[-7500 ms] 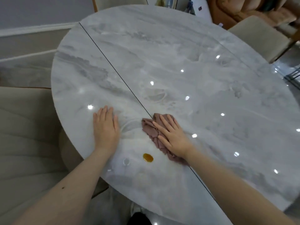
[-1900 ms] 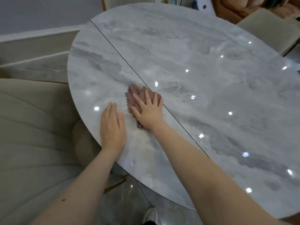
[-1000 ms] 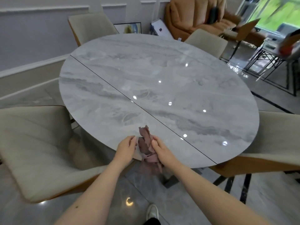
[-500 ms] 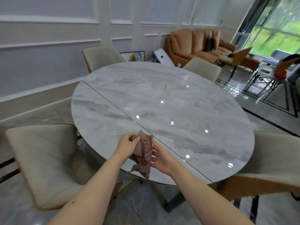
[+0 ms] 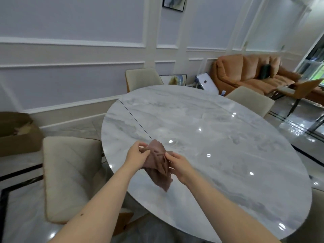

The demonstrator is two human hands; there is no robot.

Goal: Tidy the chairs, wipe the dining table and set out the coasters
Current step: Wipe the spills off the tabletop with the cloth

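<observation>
In the head view, a crumpled mauve cloth point(image 5: 157, 163) is held up above the near edge of the round marble counter point(image 5: 228, 146), pinched at its upper left corner by the left hand point(image 5: 135, 155) and gripped at its right side by the right hand point(image 5: 178, 164). Cream chairs point(image 5: 70, 176) are drawn up around the counter, and an orange sofa point(image 5: 249, 72) is seen by the far wall.

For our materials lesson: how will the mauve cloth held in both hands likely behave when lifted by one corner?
The mauve cloth probably flops: it creases and droops below the left hand and right hand. It seems light, since fingertip pinches carry it above the marble table.
</observation>
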